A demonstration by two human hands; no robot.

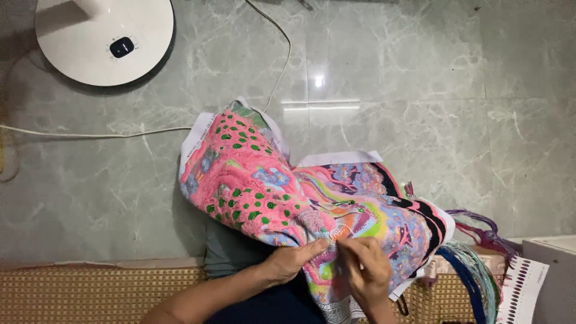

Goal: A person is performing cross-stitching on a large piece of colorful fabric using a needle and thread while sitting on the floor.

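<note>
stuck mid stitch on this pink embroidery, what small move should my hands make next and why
Probably draw the right hand up and away to pull the thread through. Its fingertips are pinched right at the embroidered cloth, as if on a needle too small to see, while the left hand bunches and steadies the fabric beside it.

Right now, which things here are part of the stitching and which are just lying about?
In use: embroidered cloth, left hand, right hand, thread skeins, colour chart.
Lying about: fan base, white cable, woven mat.
</note>
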